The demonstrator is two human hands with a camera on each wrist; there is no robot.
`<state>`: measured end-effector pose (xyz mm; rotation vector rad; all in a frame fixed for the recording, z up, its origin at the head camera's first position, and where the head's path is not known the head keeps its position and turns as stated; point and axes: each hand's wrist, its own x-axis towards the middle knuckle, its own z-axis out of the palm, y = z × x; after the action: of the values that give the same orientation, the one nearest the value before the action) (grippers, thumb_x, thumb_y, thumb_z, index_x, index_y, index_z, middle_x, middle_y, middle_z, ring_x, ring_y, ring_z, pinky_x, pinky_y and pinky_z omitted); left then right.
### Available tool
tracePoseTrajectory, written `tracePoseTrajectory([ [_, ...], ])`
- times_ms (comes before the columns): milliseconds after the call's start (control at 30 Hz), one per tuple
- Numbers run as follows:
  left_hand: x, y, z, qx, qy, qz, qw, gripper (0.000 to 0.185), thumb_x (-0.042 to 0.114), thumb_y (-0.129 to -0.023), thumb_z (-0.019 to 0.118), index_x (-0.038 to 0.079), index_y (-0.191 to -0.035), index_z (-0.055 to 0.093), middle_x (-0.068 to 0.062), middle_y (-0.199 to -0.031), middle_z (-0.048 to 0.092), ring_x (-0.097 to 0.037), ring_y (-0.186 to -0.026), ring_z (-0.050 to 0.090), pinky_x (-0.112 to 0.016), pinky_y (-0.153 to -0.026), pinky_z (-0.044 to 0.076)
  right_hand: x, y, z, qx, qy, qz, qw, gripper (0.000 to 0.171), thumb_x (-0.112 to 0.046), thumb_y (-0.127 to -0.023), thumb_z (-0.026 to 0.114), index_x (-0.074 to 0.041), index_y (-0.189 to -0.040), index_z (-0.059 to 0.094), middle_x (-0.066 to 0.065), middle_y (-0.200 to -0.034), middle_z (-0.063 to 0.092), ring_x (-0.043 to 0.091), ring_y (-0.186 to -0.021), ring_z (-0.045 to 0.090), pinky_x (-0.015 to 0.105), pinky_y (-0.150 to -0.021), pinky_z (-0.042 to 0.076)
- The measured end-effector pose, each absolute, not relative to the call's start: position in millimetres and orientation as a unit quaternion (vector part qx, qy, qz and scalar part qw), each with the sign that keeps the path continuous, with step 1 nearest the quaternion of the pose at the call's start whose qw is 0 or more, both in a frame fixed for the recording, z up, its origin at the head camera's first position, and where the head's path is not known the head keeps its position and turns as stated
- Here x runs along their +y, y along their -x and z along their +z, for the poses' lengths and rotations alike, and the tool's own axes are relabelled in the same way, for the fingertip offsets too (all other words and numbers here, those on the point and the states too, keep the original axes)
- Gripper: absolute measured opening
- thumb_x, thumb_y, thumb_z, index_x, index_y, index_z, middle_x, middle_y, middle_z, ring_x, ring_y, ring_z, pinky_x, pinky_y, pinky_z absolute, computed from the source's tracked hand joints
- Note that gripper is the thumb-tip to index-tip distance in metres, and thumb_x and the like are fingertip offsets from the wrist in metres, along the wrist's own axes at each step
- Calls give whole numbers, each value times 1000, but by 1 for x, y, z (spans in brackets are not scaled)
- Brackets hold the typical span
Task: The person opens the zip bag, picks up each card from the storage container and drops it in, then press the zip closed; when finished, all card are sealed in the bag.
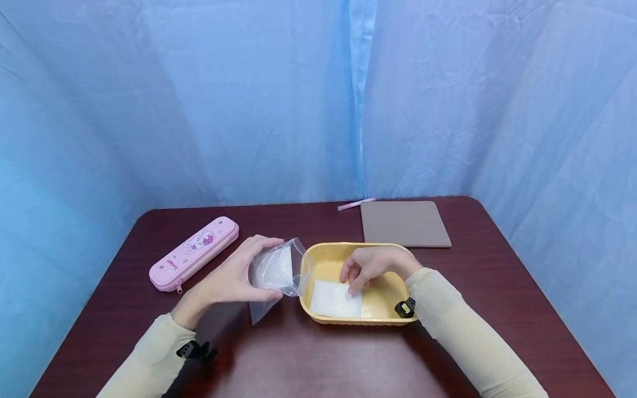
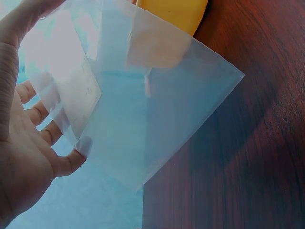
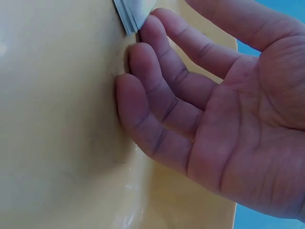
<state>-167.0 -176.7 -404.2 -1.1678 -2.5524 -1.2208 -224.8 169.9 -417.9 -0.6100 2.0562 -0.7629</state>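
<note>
My left hand (image 1: 239, 273) grips a clear plastic bag (image 2: 167, 109) between thumb and fingers, left of a yellow tray (image 1: 388, 321). A flat white piece (image 2: 71, 71) shows inside the bag, whose mouth gapes toward the tray. Within the tray lies a thin stack of white sheets (image 1: 334, 299). My right hand (image 1: 370, 264) reaches down into the tray and pinches the stack near its far right corner. In the right wrist view, the stack's layered edge (image 3: 127, 16) meets the index fingertip, while the other curled fingers (image 3: 133, 100) rest close to the tray floor.
A pink pencil case (image 1: 194, 253) lies at the left of the dark wooden table (image 1: 288, 362). Behind the tray are a grey-brown flat pad (image 1: 405, 224) and a pink-and-white pen (image 1: 355, 204). Blue curtains (image 1: 259, 99) hang around the table.
</note>
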Motion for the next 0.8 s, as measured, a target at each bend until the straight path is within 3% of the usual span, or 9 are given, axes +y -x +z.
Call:
tracePoseTrajectory([
  [333,-176,166,-406,-837,381,-391,42,92,45,-68,93,19,-145,50,6,-130,54,-14,-115,49,-34,-91,47,170,224,-421,822,238,-293,427,22,-16,-85,83,-8,-103,74,-4,-86,70,7,-65,49,22,-55,36],
  [600,-176,166,-407,-839,378,-389,45,92,45,-67,94,20,-145,51,7,-130,55,-14,-115,49,-34,-91,47,170,224,-421,807,257,-305,436,21,-8,-84,82,-4,-102,72,-3,-78,66,6,-62,48,20,-53,34],
  [800,-175,167,-406,-838,382,-386,48,92,44,-67,94,19,-144,51,7,-127,56,-14,-114,49,-34,-90,46,170,225,-418,803,272,-300,437,14,-7,-85,81,-5,-93,70,-5,-72,60,5,-59,44,20,-53,33],
])
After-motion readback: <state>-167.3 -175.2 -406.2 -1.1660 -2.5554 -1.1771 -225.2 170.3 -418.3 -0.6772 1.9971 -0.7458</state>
